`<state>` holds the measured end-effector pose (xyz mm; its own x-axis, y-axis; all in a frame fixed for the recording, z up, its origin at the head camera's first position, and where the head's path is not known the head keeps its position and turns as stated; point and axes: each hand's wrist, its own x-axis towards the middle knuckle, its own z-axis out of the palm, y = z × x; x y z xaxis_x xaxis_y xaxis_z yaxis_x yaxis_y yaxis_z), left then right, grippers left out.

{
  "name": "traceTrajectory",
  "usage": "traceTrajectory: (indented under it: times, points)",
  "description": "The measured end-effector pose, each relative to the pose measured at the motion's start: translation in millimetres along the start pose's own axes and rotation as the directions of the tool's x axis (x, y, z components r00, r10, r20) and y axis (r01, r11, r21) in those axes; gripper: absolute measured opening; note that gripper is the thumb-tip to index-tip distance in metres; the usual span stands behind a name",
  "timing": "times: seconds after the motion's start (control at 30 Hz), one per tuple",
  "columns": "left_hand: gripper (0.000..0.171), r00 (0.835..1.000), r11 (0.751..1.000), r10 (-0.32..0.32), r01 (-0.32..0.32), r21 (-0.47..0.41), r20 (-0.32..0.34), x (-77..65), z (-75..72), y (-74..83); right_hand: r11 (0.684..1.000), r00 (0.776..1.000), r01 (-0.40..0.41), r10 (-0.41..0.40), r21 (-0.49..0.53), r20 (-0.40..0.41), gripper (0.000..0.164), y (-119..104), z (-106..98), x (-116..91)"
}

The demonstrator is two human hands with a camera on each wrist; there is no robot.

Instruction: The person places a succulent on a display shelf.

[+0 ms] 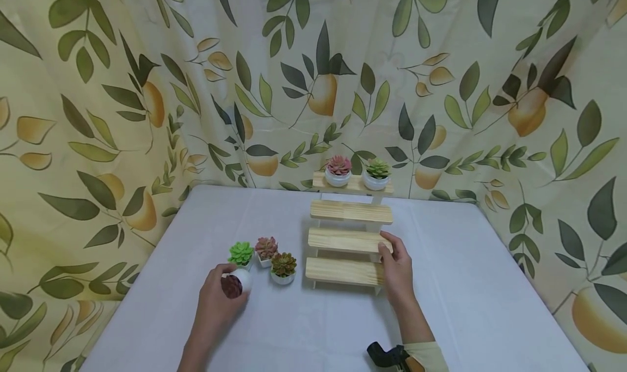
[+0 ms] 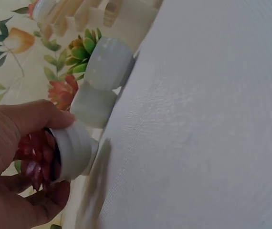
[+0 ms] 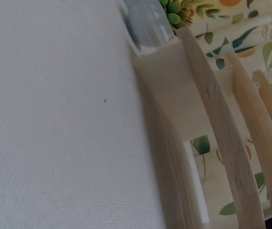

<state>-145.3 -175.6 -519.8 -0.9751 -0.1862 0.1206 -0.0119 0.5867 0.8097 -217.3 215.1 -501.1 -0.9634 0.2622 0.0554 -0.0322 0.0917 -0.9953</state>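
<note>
My left hand (image 1: 219,298) pinches the white pot of a dark red succulent (image 1: 232,286), tipped on its side; the left wrist view shows thumb and fingers around the pot (image 2: 76,150). Just beyond it stand three small potted succulents: a bright green one (image 1: 241,254), a reddish one (image 1: 266,249) and a brown-green one (image 1: 283,266). At the right end of a tiered wooden stand (image 1: 343,272), my right hand (image 1: 398,268) grips a middle shelf. On the stand's top shelf sit a pink succulent (image 1: 338,170) and a green succulent (image 1: 376,173), both in white pots.
A white cloth covers the table (image 1: 470,285). Behind it hangs a curtain (image 1: 313,61) patterned with leaves and fruit. A black device (image 1: 387,355) is strapped at the right wrist. The lower shelves of the stand (image 3: 222,129) appear close up in the right wrist view.
</note>
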Motion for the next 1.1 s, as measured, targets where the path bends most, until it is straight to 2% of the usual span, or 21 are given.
traceTrajectory:
  times: [0.2, 0.37, 0.53, 0.7, 0.8, 0.93, 1.1]
  points:
    - [0.057, 0.995, 0.995, 0.095, -0.094, 0.024, -0.022, -0.4, -1.5, 0.0, 1.0, 1.0, -0.005, 0.005, 0.018, 0.017, 0.038, -1.3, -1.7, 0.9]
    - [0.059, 0.991, 0.991, 0.135, -0.135, -0.003, 0.003, -0.5, -2.8, 2.7, 0.999, 0.999, -0.023, 0.021, 0.034, 0.033, 0.04, -2.9, -2.1, 1.7]
    - [0.065, 0.992, 0.992, 0.123, -0.122, -0.022, 0.015, -0.9, -5.3, 12.8, 0.999, 0.999, -0.019, 0.017, 0.042, 0.036, 0.041, -4.4, -2.2, 1.1]
    - [0.064, 0.997, 0.995, 0.077, -0.078, -0.063, -0.017, -0.6, -8.0, 28.3, 1.0, 0.999, 0.003, -0.005, 0.029, 0.04, 0.04, -3.8, -4.0, -1.1]
    - [0.069, 0.998, 0.994, 0.064, -0.066, -0.084, -0.027, -0.7, -9.3, 36.0, 1.0, 0.999, 0.008, -0.009, 0.027, 0.048, 0.041, -3.0, -5.2, -2.7]
    - [0.075, 0.996, 0.991, 0.065, -0.07, -0.111, -0.055, 1.1, -9.0, 43.0, 0.999, 0.998, 0.002, -0.005, 0.043, 0.057, 0.043, -2.1, -6.2, -3.1]
    - [0.069, 0.992, 0.986, 0.089, -0.1, -0.136, -0.084, 7.3, -6.1, 50.7, 0.998, 0.998, -0.009, 0.005, 0.061, 0.067, 0.04, -2.2, -6.5, -2.6]
